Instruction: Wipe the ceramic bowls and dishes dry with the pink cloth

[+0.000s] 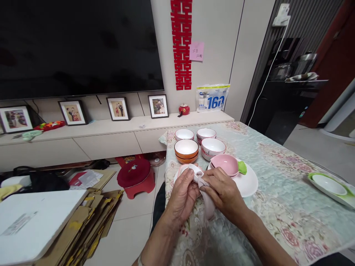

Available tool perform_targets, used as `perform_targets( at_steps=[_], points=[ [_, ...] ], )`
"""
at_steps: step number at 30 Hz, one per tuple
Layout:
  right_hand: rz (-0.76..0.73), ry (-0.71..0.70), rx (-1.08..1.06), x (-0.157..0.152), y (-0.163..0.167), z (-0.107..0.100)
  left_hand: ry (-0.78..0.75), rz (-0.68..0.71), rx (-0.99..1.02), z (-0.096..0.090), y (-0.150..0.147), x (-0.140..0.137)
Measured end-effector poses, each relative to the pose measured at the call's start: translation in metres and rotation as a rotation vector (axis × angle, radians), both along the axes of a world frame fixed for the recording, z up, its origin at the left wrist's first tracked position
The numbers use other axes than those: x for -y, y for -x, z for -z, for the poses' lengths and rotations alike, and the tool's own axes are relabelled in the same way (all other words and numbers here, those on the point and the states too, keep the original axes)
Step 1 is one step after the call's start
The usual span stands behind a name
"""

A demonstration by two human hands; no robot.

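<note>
My left hand (183,194) is closed around a small white ceramic piece (195,170), partly hidden by the fingers, so its exact kind is unclear. With its fingers pinched, my right hand (223,186) presses a pale grey-pink cloth (208,205) against that piece; the cloth's loose end hangs down over the table. Just beyond the hands sits a pink bowl (225,164) with a green leaf-shaped handle, above a white plate (251,184). Behind stand orange bowls (186,149), stacked, and white bowls (213,147) with red rims. Another pale dish under my left hand is mostly covered.
A flowered tablecloth (277,207) covers the table. At its right edge lies a green-rimmed dish (330,186). To the left are a red stool (134,175), flattened cardboard (74,229) and a white foam lid (36,221). A low cabinet (105,136) runs along the wall.
</note>
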State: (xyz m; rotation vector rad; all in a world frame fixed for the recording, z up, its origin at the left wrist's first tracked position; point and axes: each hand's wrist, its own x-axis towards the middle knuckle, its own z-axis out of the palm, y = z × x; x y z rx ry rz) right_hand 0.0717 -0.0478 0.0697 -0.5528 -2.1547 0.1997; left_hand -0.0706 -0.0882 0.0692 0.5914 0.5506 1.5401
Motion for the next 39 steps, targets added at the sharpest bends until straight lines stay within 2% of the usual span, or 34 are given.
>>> perform_targets(
  at_steps=[4,7,11,15,16,17,18,19,23,26,30,32,39],
  points=[
    [0.035,-0.038,0.056,0.001,-0.001,-0.002,0.139,0.036,0.054,0.0,0.002,-0.003],
    [-0.007,0.08,0.018,0.0,-0.006,-0.006,0.189,0.115,0.076,0.001,0.004,-0.003],
    [-0.166,0.5,-0.125,-0.003,-0.013,-0.009,0.116,0.097,0.018,0.0,0.009,0.0],
    [-0.181,1.019,-0.296,-0.005,-0.016,-0.001,0.047,0.079,-0.102,-0.003,0.015,0.005],
    [-0.169,1.102,-0.319,-0.005,-0.016,0.001,0.049,0.072,-0.122,-0.003,0.015,0.006],
    [-0.143,1.125,-0.338,-0.006,-0.015,0.004,0.058,0.056,-0.139,-0.003,0.014,0.007],
    [-0.099,1.078,-0.358,-0.007,-0.013,0.006,0.07,0.033,-0.153,-0.003,0.013,0.007],
    [-0.039,0.967,-0.377,-0.008,-0.012,0.008,0.082,0.006,-0.161,-0.002,0.01,0.008],
    [0.199,0.363,-0.353,-0.004,-0.001,0.008,0.12,-0.054,-0.165,0.004,-0.004,0.01],
    [0.236,0.143,-0.235,0.009,0.009,0.002,0.114,-0.038,-0.184,0.008,-0.012,0.011],
    [0.123,0.025,-0.074,0.023,0.019,-0.003,0.059,-0.099,-0.28,0.011,-0.013,0.014],
    [0.08,-0.003,-0.078,0.021,0.02,-0.002,0.049,-0.139,-0.317,0.013,-0.012,0.016],
    [0.185,0.15,-0.334,-0.008,0.013,0.006,0.083,-0.125,-0.421,0.028,-0.01,0.021]
  ],
)
